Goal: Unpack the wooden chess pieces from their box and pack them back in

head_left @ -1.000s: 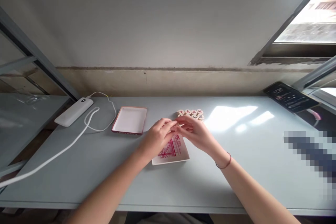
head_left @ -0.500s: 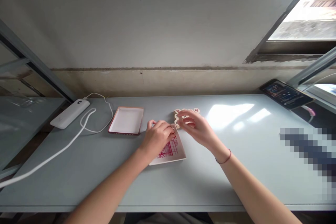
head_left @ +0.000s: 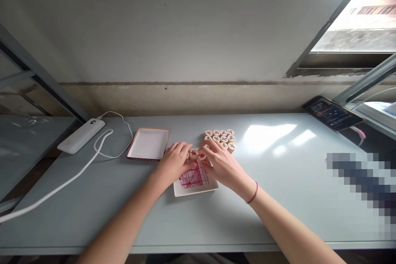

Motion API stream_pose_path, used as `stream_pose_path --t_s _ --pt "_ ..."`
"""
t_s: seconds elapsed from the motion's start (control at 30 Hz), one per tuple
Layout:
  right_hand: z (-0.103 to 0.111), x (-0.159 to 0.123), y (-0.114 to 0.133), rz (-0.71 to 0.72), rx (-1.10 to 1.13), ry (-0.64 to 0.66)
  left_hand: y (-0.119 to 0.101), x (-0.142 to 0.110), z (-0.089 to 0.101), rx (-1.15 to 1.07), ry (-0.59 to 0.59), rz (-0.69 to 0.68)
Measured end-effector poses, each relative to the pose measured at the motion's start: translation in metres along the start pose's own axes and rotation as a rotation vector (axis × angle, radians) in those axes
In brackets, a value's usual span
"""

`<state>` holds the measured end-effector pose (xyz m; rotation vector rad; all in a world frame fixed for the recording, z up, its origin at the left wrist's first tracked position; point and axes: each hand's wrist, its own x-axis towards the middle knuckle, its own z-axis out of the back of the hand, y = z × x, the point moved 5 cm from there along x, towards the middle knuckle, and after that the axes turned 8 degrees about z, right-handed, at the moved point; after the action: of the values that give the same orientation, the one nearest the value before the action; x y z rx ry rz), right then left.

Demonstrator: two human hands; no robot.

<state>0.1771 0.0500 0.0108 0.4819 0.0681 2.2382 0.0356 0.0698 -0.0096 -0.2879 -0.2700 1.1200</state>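
Note:
Both hands are at the far end of an open white box (head_left: 198, 191), which holds a sheet (head_left: 194, 177) printed with pink-red lines. A short row of round wooden Chinese chess pieces (head_left: 193, 154) with red characters lies between the hands. My left hand (head_left: 175, 161) curls round the left end of the row. Against the right end, my right hand (head_left: 223, 165) closes its fingers on a piece (head_left: 201, 156). Fingertips partly cover the end pieces. Just behind the right hand, several more Chinese chess pieces (head_left: 224, 138) stand in stacked rows on the table.
A shallow box lid (head_left: 147, 144), white inside with a red edge, lies to the left. Further left are a white power bank (head_left: 82, 135) and a white cable (head_left: 74, 176). A phone (head_left: 332, 112) leans at the back right, on the grey table (head_left: 278, 198).
My right hand has moved left and down from the stacked pieces to the box. My left hand has shifted slightly left, and the row of pieces now shows between the hands.

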Motion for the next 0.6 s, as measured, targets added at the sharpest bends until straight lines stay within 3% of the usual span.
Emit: stream_pose_path --t_s 0.17,0.4,0.5,0.6 --pt "-0.002 0.001 -0.003 -0.016 -0.072 -0.001 0.0 0.0 0.011 0.062 0.05 0.022" --pt "-0.006 0.003 -0.004 -0.059 -0.097 -0.003 0.006 -0.009 0.028 0.257 -0.007 0.111" --pt "-0.004 0.003 -0.004 -0.078 -0.049 -0.006 0.011 -0.008 0.023 0.25 0.026 0.107" --pt "0.008 0.003 -0.012 -0.115 0.051 -0.07 0.006 -0.003 0.032 0.146 -0.037 0.114"
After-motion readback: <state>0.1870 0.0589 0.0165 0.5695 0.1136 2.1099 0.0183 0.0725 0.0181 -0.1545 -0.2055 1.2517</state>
